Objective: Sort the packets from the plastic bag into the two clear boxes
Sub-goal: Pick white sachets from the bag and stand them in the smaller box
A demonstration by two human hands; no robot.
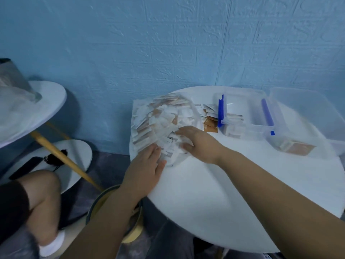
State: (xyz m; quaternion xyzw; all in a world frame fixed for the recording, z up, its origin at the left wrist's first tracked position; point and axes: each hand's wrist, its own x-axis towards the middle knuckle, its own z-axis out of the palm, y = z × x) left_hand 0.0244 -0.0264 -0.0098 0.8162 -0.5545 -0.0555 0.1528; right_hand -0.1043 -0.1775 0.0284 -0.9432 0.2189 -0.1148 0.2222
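Note:
A clear plastic bag (164, 116) full of white and brown packets lies at the left edge of the round white table (233, 193). My left hand (145, 169) rests flat on the bag's near edge, fingers straight. On the bag's near right part my right hand (196, 143) lies with fingers spread into the packets. Two clear boxes with blue clips stand to the right: one (242, 116) behind the other (291, 141), each holding packets. A few loose packets (209, 120) lie between bag and boxes.
A larger clear tub (308, 109) stands at the table's back right against the blue wall. To the left are another round white table (46, 101) with a bag on it, a person's knee (41, 195), and a round stool (115, 212) below.

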